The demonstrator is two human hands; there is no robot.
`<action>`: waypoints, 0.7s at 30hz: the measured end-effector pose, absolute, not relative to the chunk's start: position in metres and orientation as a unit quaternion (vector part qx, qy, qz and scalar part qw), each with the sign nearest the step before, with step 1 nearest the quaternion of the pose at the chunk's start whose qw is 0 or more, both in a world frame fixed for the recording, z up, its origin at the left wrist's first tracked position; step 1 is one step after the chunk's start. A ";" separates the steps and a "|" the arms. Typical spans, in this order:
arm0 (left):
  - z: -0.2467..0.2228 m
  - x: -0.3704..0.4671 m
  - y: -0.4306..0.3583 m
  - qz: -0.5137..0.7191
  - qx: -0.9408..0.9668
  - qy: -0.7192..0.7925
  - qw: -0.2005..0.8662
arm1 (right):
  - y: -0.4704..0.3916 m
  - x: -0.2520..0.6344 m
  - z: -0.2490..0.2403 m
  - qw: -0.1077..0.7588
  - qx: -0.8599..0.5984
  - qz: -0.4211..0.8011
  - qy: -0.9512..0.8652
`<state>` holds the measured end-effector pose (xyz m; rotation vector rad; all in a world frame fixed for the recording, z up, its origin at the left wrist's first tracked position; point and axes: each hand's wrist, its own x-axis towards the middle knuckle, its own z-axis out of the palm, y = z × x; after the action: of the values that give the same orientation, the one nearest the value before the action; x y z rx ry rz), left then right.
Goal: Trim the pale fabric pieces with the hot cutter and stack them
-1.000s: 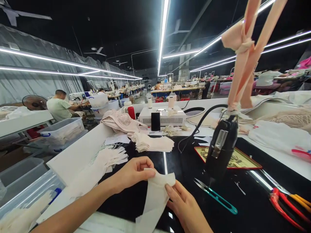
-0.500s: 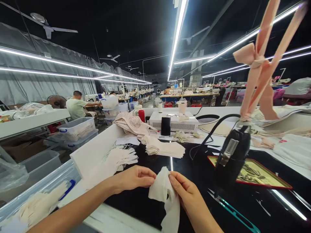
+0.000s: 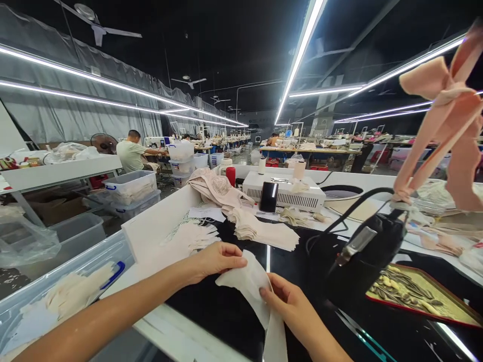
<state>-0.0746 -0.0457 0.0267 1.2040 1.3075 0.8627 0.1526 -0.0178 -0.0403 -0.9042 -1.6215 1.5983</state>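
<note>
Through the head camera I have both hands near the lower centre of the frame, sharing one piece of thin white cloth [image 3: 241, 276]. My left hand [image 3: 217, 262] pinches its upper edge between thumb and fingers; my right hand [image 3: 290, 304] grips it further down, thumb pressed on the near face. Between them the cloth bends in a curve, one corner sticking out to the left, and a long strip drops from the right hand to the bottom edge. I can't tell whether that strip touches the table [image 3: 204, 317], whose top is black and glossy here.

Just beyond the hands, at the centre, I see a stack of pale cut pieces [image 3: 266, 233], with pinkish lace fabric [image 3: 211, 188] behind it. More pale pieces [image 3: 184, 241] fan out left of the stack, near my left hand. A dark phone [image 3: 269, 197] leans against a white vented box [image 3: 283, 193], upper right of the stack.

On the right a black device [image 3: 368, 251] hangs from a knotted peach strap [image 3: 451, 100], and teal snips [image 3: 368, 339] lie below it, blurred. At the lower right edge, a red-rimmed tray [image 3: 449, 294] holds small dark and yellowish bits.
</note>
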 end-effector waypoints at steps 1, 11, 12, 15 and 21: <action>0.027 -0.076 -0.046 0.367 0.510 0.557 0.543 | -0.017 0.154 -0.041 0.338 -0.349 0.608 -0.628; 0.029 -0.099 -0.039 0.382 0.505 0.584 0.509 | 0.006 0.176 -0.060 0.296 -0.406 0.463 -0.730; 0.027 -0.101 -0.038 0.382 0.505 0.586 0.506 | 0.008 0.178 -0.063 0.300 -0.413 0.447 -0.735; 0.022 -0.110 -0.037 0.377 0.509 0.594 0.496 | 0.016 0.182 -0.067 0.304 -0.424 0.420 -0.743; 0.015 -0.124 -0.034 0.338 0.517 0.620 0.483 | 0.031 0.186 -0.060 0.283 -0.424 0.413 -0.755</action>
<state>-0.1235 -0.0341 0.0148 1.2605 1.5118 0.8233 0.1856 0.0313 -0.0604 -1.1361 -2.0200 1.1050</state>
